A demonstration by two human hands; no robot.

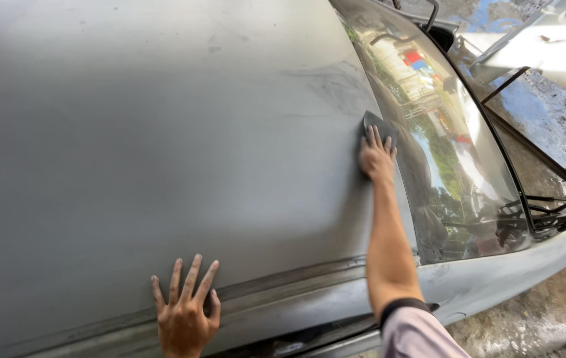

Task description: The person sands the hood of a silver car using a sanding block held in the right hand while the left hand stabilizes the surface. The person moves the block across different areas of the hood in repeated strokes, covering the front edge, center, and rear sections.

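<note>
Two bare hands rest on the matt grey car roof [130, 146]. The right hand [376, 158] reaches far out with the arm straight, fingers laid flat and close together on a small dark sanding pad [379, 125], pressing it against the panel rather than gripping it. The pad lies just beyond the fingertips, at the roof's front edge where it meets the windscreen [449, 152]; its long axis cannot be told, since the hand hides most of it. The left hand [185, 311] is well apart at the near side edge, fingers spread wide, palm down on the roof beside the drip rail [283, 292], holding nothing. Wiper arms [548, 212] lie past the glass, and nothing stands between pad and glass.
</note>
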